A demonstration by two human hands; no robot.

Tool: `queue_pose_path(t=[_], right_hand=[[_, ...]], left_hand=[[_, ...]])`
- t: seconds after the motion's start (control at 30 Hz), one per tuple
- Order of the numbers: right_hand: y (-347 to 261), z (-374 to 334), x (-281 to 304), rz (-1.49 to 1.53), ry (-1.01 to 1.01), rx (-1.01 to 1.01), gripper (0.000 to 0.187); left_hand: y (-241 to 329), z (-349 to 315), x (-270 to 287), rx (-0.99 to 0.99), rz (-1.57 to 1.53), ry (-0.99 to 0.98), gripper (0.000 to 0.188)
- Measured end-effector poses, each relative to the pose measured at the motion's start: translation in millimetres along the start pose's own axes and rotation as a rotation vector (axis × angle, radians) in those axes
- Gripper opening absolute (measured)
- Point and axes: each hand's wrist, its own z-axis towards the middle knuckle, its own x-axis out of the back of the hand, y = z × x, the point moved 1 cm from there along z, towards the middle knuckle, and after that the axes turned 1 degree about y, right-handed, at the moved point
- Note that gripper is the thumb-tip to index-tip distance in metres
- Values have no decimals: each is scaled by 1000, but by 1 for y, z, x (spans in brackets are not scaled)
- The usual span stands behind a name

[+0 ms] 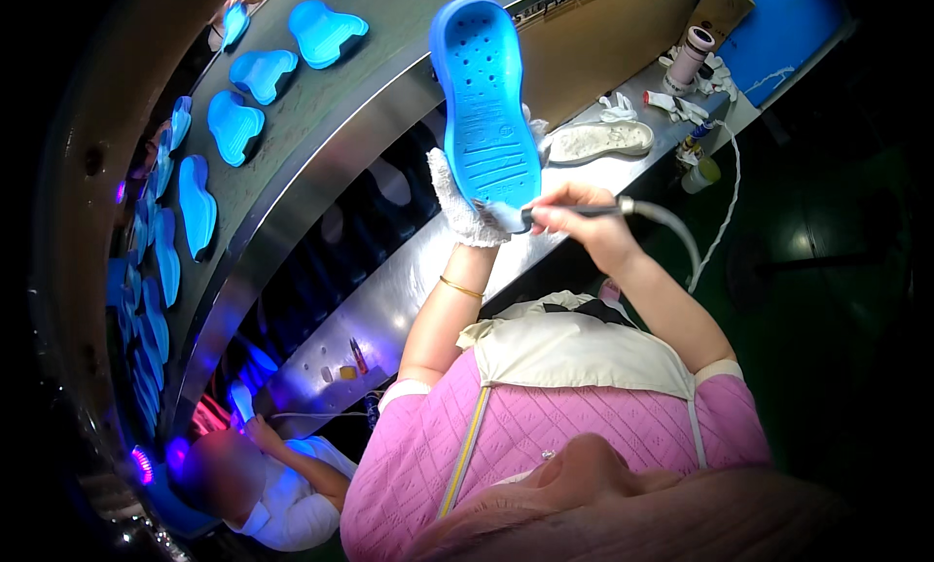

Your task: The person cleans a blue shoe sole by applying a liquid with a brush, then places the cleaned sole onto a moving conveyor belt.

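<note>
My left hand (pixel 465 207), in a white knit glove, grips the heel end of a blue shoe sole (pixel 477 114). The sole is held up with its ribbed, perforated face toward me, the holed end pointing away. My bare right hand (pixel 595 233) is closed around the black handle of a brush (pixel 589 211), whose pale tip touches or nearly touches the sole's near end beside the gloved fingers. A grey hose (pixel 671 226) runs from the handle's back end and bends down to the right.
A curved conveyor belt (pixel 321 105) on the left carries several blue soles (pixel 197 207). A metal bench (pixel 389 260) holds a whitish sole (pixel 601 143), a pink bottle (pixel 689 61), gloves (pixel 618 108) and a jar (pixel 700 176). A co-worker (pixel 302 494) sits at lower left.
</note>
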Motion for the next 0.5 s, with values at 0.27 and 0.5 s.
queue_pose_path(t=[0.27, 0.5], right_hand=[[-5, 10, 3, -215, -96, 175, 11], [-16, 19, 21, -413, -176, 204, 8]], left_hand=[[15, 5, 11, 70, -96, -26, 93], [21, 18, 6, 139, -88, 3, 94]])
